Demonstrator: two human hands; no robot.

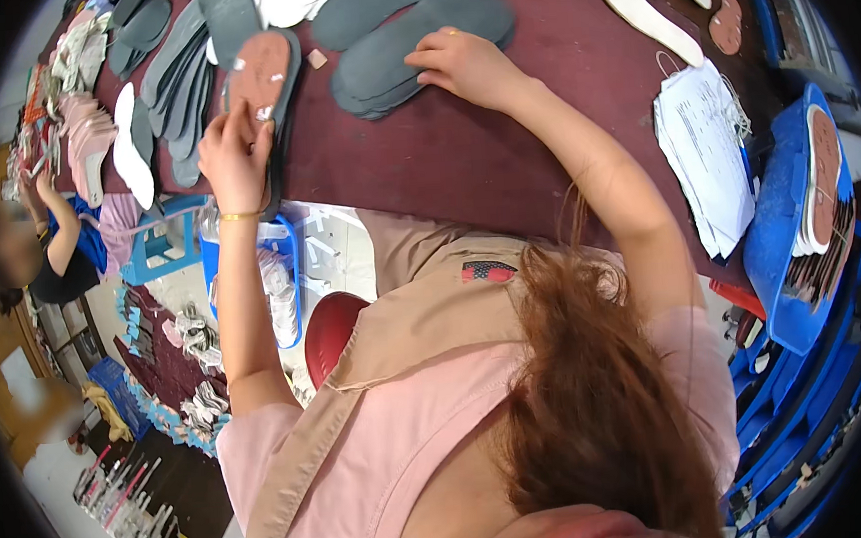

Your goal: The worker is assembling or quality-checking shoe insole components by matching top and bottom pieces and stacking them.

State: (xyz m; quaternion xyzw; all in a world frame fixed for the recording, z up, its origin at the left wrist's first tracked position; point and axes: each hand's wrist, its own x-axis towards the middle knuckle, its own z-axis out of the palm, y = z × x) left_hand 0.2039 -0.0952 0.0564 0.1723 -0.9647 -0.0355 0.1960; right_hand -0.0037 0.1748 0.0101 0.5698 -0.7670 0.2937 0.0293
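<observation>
My left hand (234,158) is at the lower end of a reddish-brown insole (262,67), its thumb and fingers closed on it. That insole lies over dark grey insoles (293,80) and carries small white marks. My right hand (463,67) rests over a stack of dark grey insoles (375,80), fingers bent and drawn together. Whether anything is pinched in those fingertips is hidden. A small tan square piece (316,59) lies between the two piles.
More grey insoles (182,82), white insoles (131,139) and pink pieces (87,132) cover the table's left. A white insole (647,14), papers (704,154) and a blue bin (779,238) of insoles are at right. Another person (64,237) works at far left.
</observation>
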